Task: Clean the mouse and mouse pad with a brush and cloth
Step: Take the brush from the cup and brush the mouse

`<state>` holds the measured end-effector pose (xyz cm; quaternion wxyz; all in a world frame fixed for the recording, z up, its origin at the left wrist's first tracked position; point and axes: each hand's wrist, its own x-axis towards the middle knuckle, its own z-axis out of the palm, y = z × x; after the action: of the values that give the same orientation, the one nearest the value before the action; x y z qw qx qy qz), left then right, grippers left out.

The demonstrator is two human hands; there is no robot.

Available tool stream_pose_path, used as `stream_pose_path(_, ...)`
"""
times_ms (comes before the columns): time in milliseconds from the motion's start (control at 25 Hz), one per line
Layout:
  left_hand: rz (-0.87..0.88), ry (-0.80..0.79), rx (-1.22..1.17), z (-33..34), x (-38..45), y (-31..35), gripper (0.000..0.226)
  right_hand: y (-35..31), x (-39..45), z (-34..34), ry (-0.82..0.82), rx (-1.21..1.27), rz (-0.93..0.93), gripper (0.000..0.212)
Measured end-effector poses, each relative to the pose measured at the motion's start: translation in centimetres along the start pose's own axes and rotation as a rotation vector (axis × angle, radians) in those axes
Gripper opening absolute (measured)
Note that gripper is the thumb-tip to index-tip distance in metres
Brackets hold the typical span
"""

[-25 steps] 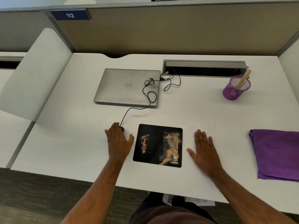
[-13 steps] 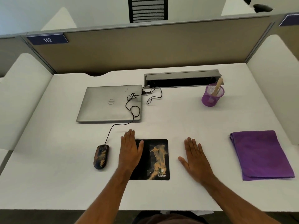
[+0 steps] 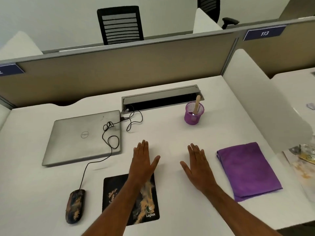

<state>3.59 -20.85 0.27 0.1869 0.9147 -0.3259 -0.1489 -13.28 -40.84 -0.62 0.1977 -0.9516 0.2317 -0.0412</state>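
**Both hands flat, tools untouched**

The white worktop [image 3: 170, 133] fills the frame. A closed laptop [image 3: 81, 137] lies left of centre, the purple cloth [image 3: 247, 169] right. The soiled mouse pad [image 3: 146, 201] and mouse [image 3: 75, 206] sit at lower left. The brush [image 3: 196, 104] stands in a purple cup [image 3: 193, 114], upper right. The left hand [image 3: 142, 160] and right hand [image 3: 197, 166] hold nothing, fingers straight and together. Brushing carelessly could scatter the orange grime toward the laptop.

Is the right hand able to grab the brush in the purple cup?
Probably yes. The right hand is open and holds nothing, and only bare desk lies between it and the purple cup. The brush handle sticks up above the rim, easy to pinch.
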Motion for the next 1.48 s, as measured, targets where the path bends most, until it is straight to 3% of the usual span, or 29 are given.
stream_pose_path(240, 0.054, -0.043, 0.054, 1.7, 5.3, 2.5, 0.105, 0.1, 4.7, -4.5, 0.237, 0.163, 0.073, 0.053)
stream_pose_path(520, 0.090, -0.062, 0.084, 4.5, 10.8, 4.0, 0.099, 3.3, 12.9, -9.2, 0.216, 0.329, 0.168, 0.037)
stream_pose_path(840, 0.141, 0.033, 0.152, 6.8, 13.7, 4.7, 0.089, 6.1, 22.9, -13.5, 0.173, 0.480, 0.398, 0.051)
stream_pose_path(1080, 0.154, 0.084, 0.180, 7.3, 13.6, 4.7, 0.086, 7.2, 26.3, -12.0, 0.144, 0.459, 0.392, 0.048)
stream_pose_path(1280, 0.152, 0.073, 0.186, 7.3, 13.5, 4.5, 0.086, 6.8, 26.0, -10.8, 0.193, 0.494, 0.379, 0.032)
stream_pose_path(1480, 0.150, 0.032, 0.184, 7.2, 13.6, 4.4, 0.087, 5.8, 24.5, -11.2, 0.248, 0.570, 0.316, 0.031)
